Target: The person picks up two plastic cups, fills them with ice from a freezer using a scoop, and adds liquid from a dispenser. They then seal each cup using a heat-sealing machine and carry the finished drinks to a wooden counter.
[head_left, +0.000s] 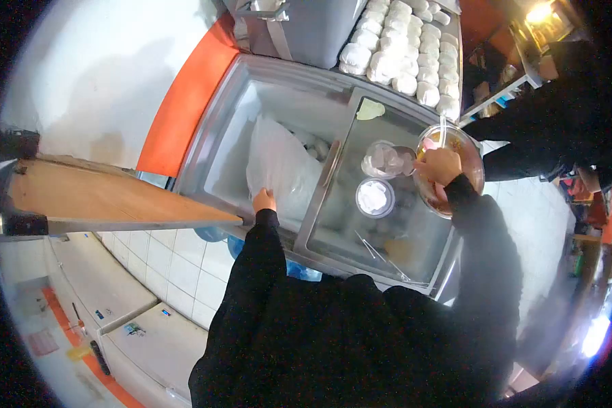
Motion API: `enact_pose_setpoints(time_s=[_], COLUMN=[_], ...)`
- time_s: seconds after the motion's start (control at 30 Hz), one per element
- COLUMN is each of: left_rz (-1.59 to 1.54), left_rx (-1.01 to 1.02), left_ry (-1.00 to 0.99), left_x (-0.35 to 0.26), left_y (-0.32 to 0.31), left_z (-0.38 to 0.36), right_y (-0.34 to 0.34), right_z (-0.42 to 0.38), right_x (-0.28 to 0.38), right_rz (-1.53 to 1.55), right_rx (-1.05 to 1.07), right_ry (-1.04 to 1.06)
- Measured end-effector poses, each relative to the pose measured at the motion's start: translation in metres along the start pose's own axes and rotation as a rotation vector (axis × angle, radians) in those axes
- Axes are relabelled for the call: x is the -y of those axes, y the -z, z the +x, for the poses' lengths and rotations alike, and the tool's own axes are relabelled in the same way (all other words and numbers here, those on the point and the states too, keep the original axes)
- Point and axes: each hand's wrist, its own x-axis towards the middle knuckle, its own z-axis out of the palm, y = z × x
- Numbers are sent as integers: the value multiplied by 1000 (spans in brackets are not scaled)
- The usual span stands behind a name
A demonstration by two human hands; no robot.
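My left hand (pixel 264 199) is closed on the edge of a whitish translucent plastic bag (pixel 282 166), which stands up inside the uncovered side of a chest freezer (pixel 214 146). My right hand (pixel 438 166), fingers curled, is over a large round bowl (pixel 478 178) with brownish contents; what it grips, if anything, is hidden. A pale handle (pixel 443 130) sticks up from the bowl beside something pink. Left of that hand, a clear bag of pale round pieces (pixel 389 160) and a round tub with white contents (pixel 373 197) sit on the glass lid (pixel 340 214).
Rows of white wrapped bundles (pixel 401 47) and a grey box (pixel 306 30) stand behind the freezer. Thin metal sticks (pixel 381 255) lie on the glass. A wooden board (pixel 109 197) juts in at left. A person in dark clothes (pixel 551 115) stands at right.
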Motion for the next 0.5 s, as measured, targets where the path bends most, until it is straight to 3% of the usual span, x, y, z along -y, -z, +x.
enact_pose_setpoints(time_s=[0.1, 0.2, 0.3, 0.5], left_rz=[73, -21, -62, -11], left_rx=[15, -35, -36, 0], left_ry=[3, -8, 9, 51], left_x=[0, -1, 0, -2], left_y=[0, -3, -5, -3], left_z=[1, -2, -1, -3], right_y=[5, 28, 37, 51], right_z=[4, 5, 3, -16], right_x=[10, 22, 23, 5], right_rz=[-144, -240, -311, -249], right_rx=[-114, -14, -66, -122], right_ry=[45, 59, 102, 77])
